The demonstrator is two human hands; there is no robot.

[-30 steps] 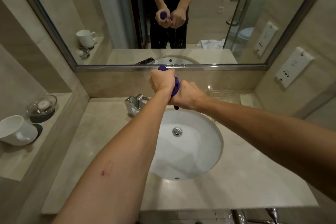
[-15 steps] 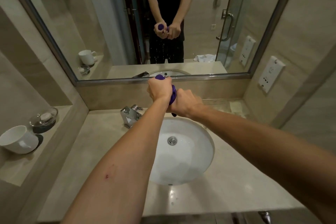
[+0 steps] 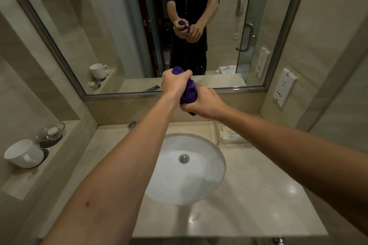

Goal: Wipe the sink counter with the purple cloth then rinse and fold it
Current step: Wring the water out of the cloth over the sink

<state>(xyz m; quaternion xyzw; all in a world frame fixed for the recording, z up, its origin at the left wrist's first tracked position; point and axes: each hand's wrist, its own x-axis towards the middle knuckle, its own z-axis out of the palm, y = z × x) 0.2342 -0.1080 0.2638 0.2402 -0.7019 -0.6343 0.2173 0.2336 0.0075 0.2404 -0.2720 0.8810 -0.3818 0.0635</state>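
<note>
The purple cloth (image 3: 188,91) is bunched into a thick twisted roll, held up in front of the mirror above the back of the white sink basin (image 3: 201,183). My left hand (image 3: 173,81) grips its upper end, with a purple tip poking out above the fist. My right hand (image 3: 203,103) grips the lower end, and a small tail hangs below it. The beige stone counter (image 3: 245,203) around the basin looks wet and shiny near the front.
A chrome faucet (image 3: 132,125) peeks out behind my left forearm. On the left ledge stand a white cup (image 3: 23,154) and a glass soap dish (image 3: 51,133). Clear packets (image 3: 229,135) lie at the counter's back right. The mirror (image 3: 123,32) reflects a person.
My head has tilted up, showing more mirror. Both hands have stayed clamped on the cloth and loosened the twist a little, so more purple fabric shows between the fists.
</note>
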